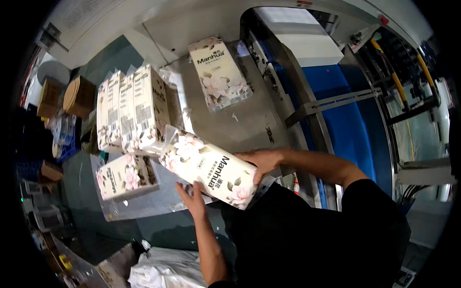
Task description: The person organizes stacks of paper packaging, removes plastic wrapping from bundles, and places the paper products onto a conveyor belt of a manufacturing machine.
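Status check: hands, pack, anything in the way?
Right hand holding floral pack. Left hand open at its lower edge. Standing packs near its far end.

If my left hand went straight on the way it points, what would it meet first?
Your left hand would likely meet the cream, floral, rectangular plastic pack in your right hand; depth and contact are unclear.
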The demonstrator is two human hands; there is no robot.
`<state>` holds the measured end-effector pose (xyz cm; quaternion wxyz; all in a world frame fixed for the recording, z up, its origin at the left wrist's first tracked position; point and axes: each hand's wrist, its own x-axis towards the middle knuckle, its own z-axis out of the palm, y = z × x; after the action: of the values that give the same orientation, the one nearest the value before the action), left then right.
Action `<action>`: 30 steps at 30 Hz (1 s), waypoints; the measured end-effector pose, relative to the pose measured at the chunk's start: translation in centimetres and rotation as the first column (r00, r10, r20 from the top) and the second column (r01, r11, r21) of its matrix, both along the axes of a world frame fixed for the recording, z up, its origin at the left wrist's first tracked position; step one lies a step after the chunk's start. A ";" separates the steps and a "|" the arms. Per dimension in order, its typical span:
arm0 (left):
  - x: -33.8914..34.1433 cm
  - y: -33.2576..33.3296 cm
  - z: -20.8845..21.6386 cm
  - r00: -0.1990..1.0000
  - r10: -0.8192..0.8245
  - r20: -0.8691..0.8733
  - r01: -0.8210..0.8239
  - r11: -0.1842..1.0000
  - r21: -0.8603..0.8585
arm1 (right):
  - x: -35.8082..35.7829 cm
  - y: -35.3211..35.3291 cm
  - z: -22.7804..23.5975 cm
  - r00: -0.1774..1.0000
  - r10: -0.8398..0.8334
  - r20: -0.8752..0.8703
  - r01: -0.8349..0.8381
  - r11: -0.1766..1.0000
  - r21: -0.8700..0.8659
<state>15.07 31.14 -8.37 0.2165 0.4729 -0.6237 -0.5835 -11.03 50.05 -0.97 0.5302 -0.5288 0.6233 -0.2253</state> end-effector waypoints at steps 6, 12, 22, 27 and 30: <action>2.5 14.8 2.4 0.900 -0.436 0.015 0.436 0.895 -0.091 | -0.1 3.5 -2.2 0.979 0.127 -0.158 -0.145 0.983 -0.111; -0.4 14.8 1.1 0.955 -0.057 0.291 0.161 0.924 -0.348 | 1.0 2.9 -6.3 0.955 -0.121 -0.269 0.058 0.971 -0.233; -1.0 14.1 -1.0 0.936 0.023 0.352 0.060 0.973 -0.223 | 1.5 3.2 -7.3 0.850 -0.364 -0.381 0.283 0.925 -0.253; -0.6 14.2 -1.1 0.901 -0.094 0.423 0.119 0.992 -0.034 | 1.4 3.7 -8.2 0.793 -0.365 -0.487 0.316 0.931 -0.183; -1.2 13.9 3.4 0.891 -0.050 0.452 0.166 0.961 -0.221 | 0.9 3.8 -7.9 0.752 -0.421 -0.508 0.240 0.892 -0.383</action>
<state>13.84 45.03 -4.93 0.0947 0.5257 -0.7513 -0.3876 -10.09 53.89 -8.89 0.1817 -0.5243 0.7980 -0.2352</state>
